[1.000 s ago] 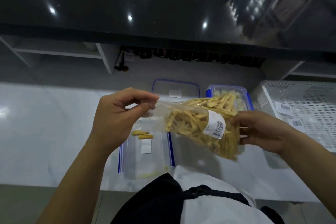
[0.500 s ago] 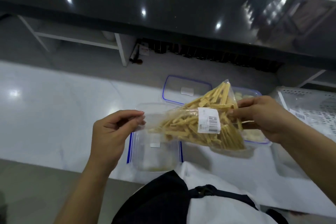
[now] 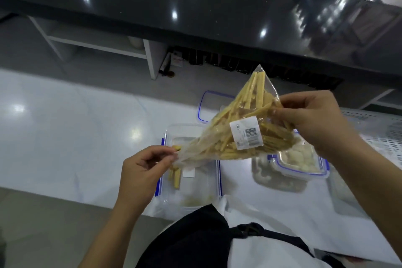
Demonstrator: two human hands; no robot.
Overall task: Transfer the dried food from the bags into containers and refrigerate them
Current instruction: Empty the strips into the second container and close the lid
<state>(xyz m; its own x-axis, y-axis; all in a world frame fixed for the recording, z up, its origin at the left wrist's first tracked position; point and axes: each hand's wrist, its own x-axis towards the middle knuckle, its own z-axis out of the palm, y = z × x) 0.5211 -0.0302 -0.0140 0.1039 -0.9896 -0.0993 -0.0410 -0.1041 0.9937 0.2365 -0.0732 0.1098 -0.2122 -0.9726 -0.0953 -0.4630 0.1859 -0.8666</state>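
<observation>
White glossy counter [image 3: 65,119], clear container [image 3: 191,183], black raised ledge [image 3: 195,6]

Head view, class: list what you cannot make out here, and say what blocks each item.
1. Label on the bag: print too small to read.
2. Open container: bag and left hand cover part of its inside.
3. Second container: bag and right hand overlap its far end.
4. White crate: cut off by the right edge.

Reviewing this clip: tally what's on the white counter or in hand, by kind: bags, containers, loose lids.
Bags: 1, the bag of yellow sticks, held by left hand and right hand
Containers: 2, the open container and the filled container
Loose lids: 1, the blue-rimmed lid
Total: 4
</observation>
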